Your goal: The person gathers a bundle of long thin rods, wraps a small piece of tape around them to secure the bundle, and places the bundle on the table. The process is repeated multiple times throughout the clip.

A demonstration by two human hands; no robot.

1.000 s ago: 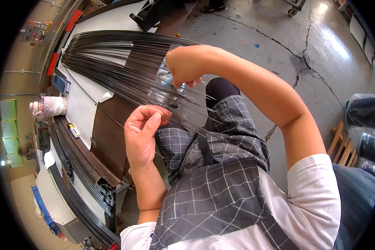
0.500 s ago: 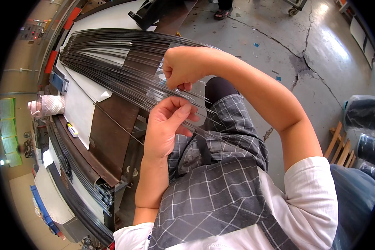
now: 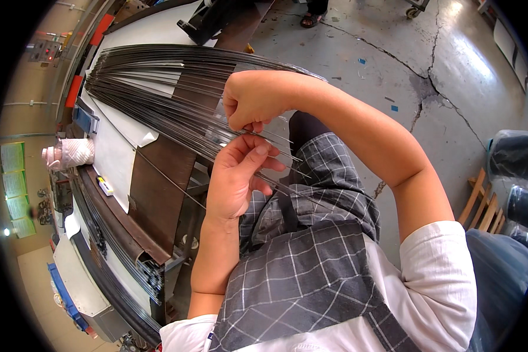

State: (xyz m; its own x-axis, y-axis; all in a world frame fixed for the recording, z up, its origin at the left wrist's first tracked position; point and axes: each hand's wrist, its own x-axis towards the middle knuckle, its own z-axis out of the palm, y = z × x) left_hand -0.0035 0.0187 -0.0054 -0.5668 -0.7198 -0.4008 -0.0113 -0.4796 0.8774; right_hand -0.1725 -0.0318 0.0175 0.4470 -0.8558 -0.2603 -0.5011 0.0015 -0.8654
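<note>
A fanned bundle of long thin dark metal rods point(image 3: 144, 100) runs from the table at the far left toward my lap. My left hand point(image 3: 232, 179) is palm up around the near ends of several rods, thumb and fingers pinching them. Just beyond it, my right hand point(image 3: 247, 102) is bent over with its fingers curled down onto rods in the middle of the fan. The two hands are almost touching. Loose rod tips stick out past the fingers over my checked apron point(image 3: 299, 270). The right fingertips are partly hidden behind the hand.
The rods lie across a table with white paper point(image 3: 108, 167) and a brown sheet point(image 3: 158, 202). A wrapped roll point(image 3: 73, 154) and a small yellow-and-white box point(image 3: 104, 185) are at its left edge. More dark rods point(image 3: 132, 267) lie lower left. Another person's foot point(image 3: 311, 20) shows at the top.
My right hand has shifted slightly left and toward me along the rods, nearer my left hand. The left hand keeps its grip almost unmoved. The whole view has tilted a little.
</note>
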